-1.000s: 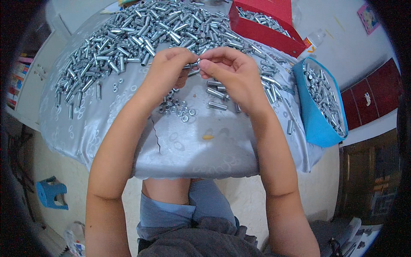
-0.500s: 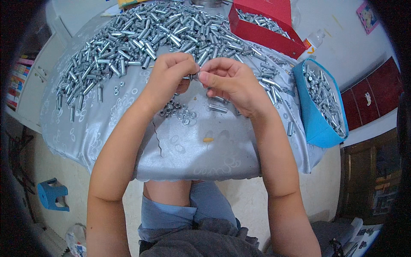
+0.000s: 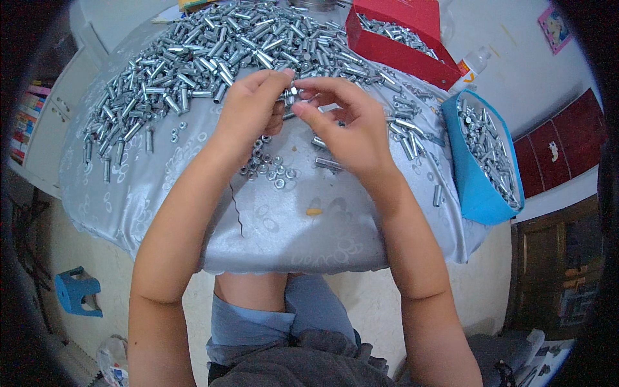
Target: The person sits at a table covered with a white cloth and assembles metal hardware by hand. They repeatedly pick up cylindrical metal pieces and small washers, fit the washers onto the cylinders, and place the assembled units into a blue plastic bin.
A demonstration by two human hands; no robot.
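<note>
"From the head view, what's different from half a second ago?"

"The right hand [image 3: 353,122]: its thumb and forefinger were pinched together, and now they've parted, so more of the shiny metal fastener [image 3: 293,91] shows."

"And what does that mean for the work?"

"My guess is the left hand [image 3: 250,109] carries the hold while the right changes its grip."

"How do the hands stand, then?"

"Close together. The left is clamped on the fastener. The right's fingertips are spread about its side; whether they touch it, I can't tell."

"Where's the piece, exactly?"

"At the left hand's two o'clock and the right hand's ten, in the space between them. Some loose nuts [image 3: 277,171] lie toward six o'clock from it, and the big metal heap [image 3: 213,55] spreads out around ten."
</note>
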